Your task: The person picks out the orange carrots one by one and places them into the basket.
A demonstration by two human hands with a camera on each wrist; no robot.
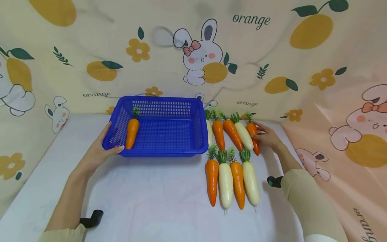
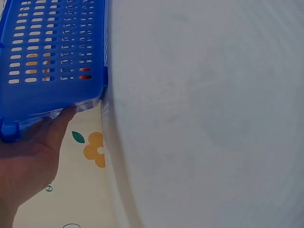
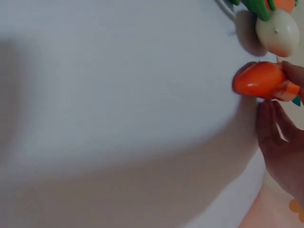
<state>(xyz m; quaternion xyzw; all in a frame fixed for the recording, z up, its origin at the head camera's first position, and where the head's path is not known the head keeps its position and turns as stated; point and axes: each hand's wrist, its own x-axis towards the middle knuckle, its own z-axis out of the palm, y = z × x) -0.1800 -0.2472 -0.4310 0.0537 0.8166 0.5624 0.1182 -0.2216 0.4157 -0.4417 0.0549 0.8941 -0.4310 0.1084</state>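
My left hand [image 1: 98, 151] grips the left end of a blue plastic basket [image 1: 163, 132], its thumb at the near left corner. One orange carrot [image 1: 132, 133] with a green top lies inside the basket along its left side. To the right of the basket, my right hand [image 1: 268, 136] pinches another orange carrot [image 1: 256, 145] between thumb and fingers, at the right end of the back row. The right wrist view shows this carrot [image 3: 261, 80] from its tip, with the thumb and fingers on opposite sides. The left wrist view shows the basket's slotted wall [image 2: 52, 97].
Beside the held carrot lies a white radish [image 1: 243, 134], with more carrots and a partly hidden radish further left. A front row alternates carrots [image 1: 212, 181] and white radishes [image 1: 225, 185]. A white-covered table [image 1: 157, 195] meets a printed cloth backdrop [image 1: 151, 77] behind.
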